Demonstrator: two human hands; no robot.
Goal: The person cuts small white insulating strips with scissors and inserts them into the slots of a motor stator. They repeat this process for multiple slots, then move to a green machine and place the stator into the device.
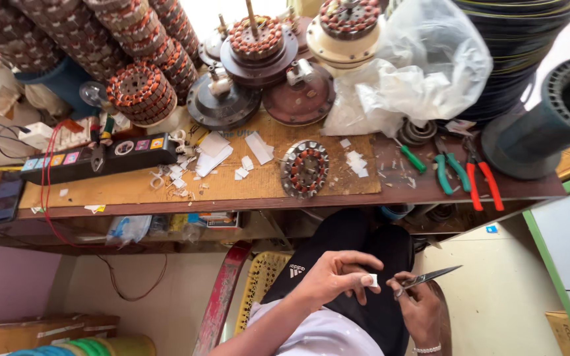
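My left hand [333, 277] is over my lap in black trousers and pinches a small white piece of paper [373, 280] between thumb and fingertips. Just to its right, my right hand [421, 308], with a bracelet on the wrist, grips a pair of scissors [434, 276] whose blades point up and right, close to the paper. On the wooden workbench [133, 191] above lies a round motor stator [304, 169] with copper windings, and cut white paper pieces [214, 157] are scattered to its left.
Fan motors [258, 47] and wound stators [141, 92] crowd the back of the bench beside a clear plastic bag [430, 66]. Green pliers [453, 171], red pliers [484, 179] and a green screwdriver [412, 158] lie at right. A black power strip [103, 158] lies left; a yellow crate [266, 277] stands below.
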